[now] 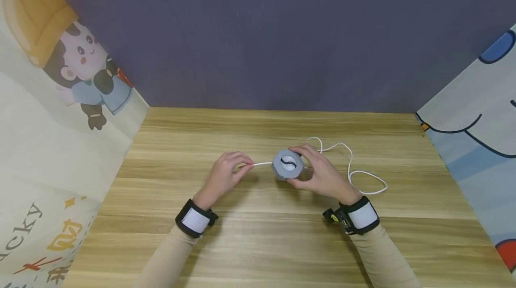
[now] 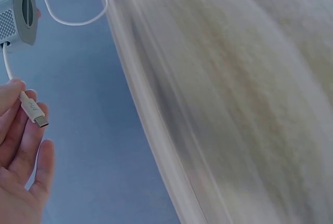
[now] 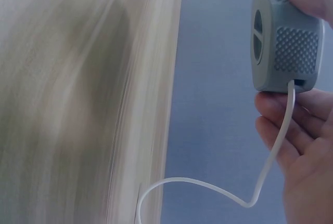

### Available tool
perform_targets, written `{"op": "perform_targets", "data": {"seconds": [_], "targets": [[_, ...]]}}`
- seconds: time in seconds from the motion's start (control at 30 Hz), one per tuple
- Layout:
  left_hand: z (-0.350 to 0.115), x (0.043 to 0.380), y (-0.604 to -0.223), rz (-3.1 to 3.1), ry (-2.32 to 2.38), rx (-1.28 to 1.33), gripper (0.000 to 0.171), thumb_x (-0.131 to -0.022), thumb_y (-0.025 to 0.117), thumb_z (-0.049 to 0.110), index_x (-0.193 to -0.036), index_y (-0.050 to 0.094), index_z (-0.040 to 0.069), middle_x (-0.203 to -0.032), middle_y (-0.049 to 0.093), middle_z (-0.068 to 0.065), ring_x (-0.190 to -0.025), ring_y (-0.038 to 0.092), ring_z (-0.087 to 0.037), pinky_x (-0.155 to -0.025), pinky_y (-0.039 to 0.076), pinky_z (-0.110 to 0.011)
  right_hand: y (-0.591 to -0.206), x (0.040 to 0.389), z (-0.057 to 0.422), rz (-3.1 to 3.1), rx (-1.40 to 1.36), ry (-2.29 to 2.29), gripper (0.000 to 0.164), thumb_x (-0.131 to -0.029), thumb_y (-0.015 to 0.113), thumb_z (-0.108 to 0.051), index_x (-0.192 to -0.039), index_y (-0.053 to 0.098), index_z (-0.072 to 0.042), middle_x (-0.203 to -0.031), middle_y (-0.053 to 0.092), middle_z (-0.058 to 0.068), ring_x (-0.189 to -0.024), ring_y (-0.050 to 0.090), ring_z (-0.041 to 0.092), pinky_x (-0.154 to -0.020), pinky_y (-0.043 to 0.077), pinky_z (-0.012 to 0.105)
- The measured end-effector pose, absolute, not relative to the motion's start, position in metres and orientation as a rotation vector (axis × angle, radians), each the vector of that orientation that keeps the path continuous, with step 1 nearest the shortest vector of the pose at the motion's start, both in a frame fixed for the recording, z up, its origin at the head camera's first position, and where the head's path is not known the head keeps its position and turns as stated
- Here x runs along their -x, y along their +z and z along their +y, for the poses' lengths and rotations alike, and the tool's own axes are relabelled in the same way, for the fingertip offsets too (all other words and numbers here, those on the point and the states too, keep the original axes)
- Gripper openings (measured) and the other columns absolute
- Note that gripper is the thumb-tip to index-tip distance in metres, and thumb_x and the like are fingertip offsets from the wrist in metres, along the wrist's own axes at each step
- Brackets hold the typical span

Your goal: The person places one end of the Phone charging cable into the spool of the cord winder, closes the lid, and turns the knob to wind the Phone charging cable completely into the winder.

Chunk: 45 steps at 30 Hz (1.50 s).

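A grey cable winder (image 1: 276,172), many-sided with textured side panels, is held above the table in my right hand (image 1: 321,175), thumb on one side and fingers on the other. White cable runs out of slots on two of its sides. My left hand (image 1: 228,175) pinches the cable just behind its USB-C plug (image 2: 34,110), whose metal tip points away from the winder. Between left hand and winder a short piece of white cable (image 1: 263,163) is stretched nearly straight. In the right wrist view the winder (image 3: 264,52) shows a round, divided middle.
Loose white cable (image 1: 350,162) curves in loops over the wood-grain table (image 1: 258,243) to the right of the winder. A dark blue panel (image 1: 258,37) stands behind the table. Printed cartoon sheets (image 1: 36,144) flank it on both sides. Each wrist wears a black strap.
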State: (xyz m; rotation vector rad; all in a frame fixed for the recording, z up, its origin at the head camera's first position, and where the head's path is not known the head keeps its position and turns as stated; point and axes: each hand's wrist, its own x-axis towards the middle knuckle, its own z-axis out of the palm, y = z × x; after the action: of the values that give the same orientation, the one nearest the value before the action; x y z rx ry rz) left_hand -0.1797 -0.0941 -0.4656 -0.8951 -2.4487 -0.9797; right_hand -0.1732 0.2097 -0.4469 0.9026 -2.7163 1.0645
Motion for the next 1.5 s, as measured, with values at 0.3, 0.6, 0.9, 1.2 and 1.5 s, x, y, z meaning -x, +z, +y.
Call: {"op": "perform_targets", "data": {"seconds": [0.3, 0.6, 0.9, 1.2, 1.5], "targets": [[-0.1, 0.179, -0.465, -2.474, -0.969, 0.862, 0.009, -0.086, 0.082, 0.009, -0.093, 0.078, 0.008, -0.097, 0.077, -0.005, -0.092, 0.073, -0.023, -0.091, 0.058, -0.045, -0.447, 0.173, 0.213, -2.718, -0.892, 1.068, 0.083, -0.076, 0.091, -0.032, -0.145, 0.053, -0.007, -0.132, 0.06, 0.006, -0.123, 0.059, 0.029, -0.103, 0.051, 0.059], [-0.106, 0.178, -0.464, -2.496, -0.952, 0.838, 0.009, -0.087, 0.081, 0.011, -0.094, 0.078, 0.008, -0.097, 0.077, -0.006, -0.092, 0.073, -0.023, -0.091, 0.058, -0.045, -0.447, 0.173, 0.215, -2.715, -0.888, 1.08, 0.082, -0.078, 0.09, -0.036, -0.146, 0.052, -0.011, -0.133, 0.059, 0.005, -0.122, 0.059, 0.026, -0.103, 0.051, 0.055], [-0.111, 0.177, -0.465, -2.489, -0.947, 0.818, 0.01, -0.084, 0.083, 0.008, -0.093, 0.078, 0.008, -0.096, 0.077, -0.006, -0.091, 0.073, -0.024, -0.089, 0.057, -0.046, -0.449, 0.173, 0.216, -2.698, -0.884, 1.083, 0.082, -0.078, 0.09, -0.035, -0.146, 0.053, -0.011, -0.131, 0.059, 0.004, -0.119, 0.059, 0.025, -0.101, 0.052, 0.054], [-0.114, 0.178, -0.467, -2.473, -0.931, 0.83, 0.01, -0.084, 0.084, 0.01, -0.092, 0.078, 0.008, -0.094, 0.077, -0.005, -0.088, 0.073, -0.023, -0.084, 0.058, -0.044, -0.447, 0.173, 0.216, -2.689, -0.9, 1.071, 0.081, -0.077, 0.09, -0.034, -0.145, 0.053, -0.008, -0.131, 0.06, 0.006, -0.119, 0.059, 0.026, -0.099, 0.053, 0.056], [-0.118, 0.177, -0.468, -2.497, -0.929, 0.811, 0.009, -0.085, 0.083, 0.01, -0.092, 0.078, 0.008, -0.095, 0.078, -0.005, -0.089, 0.073, -0.024, -0.086, 0.057, -0.045, -0.448, 0.174, 0.219, -2.673, -0.915, 1.064, 0.081, -0.076, 0.09, -0.031, -0.144, 0.054, -0.006, -0.133, 0.06, 0.008, -0.122, 0.058, 0.028, -0.1, 0.052, 0.057]]}}
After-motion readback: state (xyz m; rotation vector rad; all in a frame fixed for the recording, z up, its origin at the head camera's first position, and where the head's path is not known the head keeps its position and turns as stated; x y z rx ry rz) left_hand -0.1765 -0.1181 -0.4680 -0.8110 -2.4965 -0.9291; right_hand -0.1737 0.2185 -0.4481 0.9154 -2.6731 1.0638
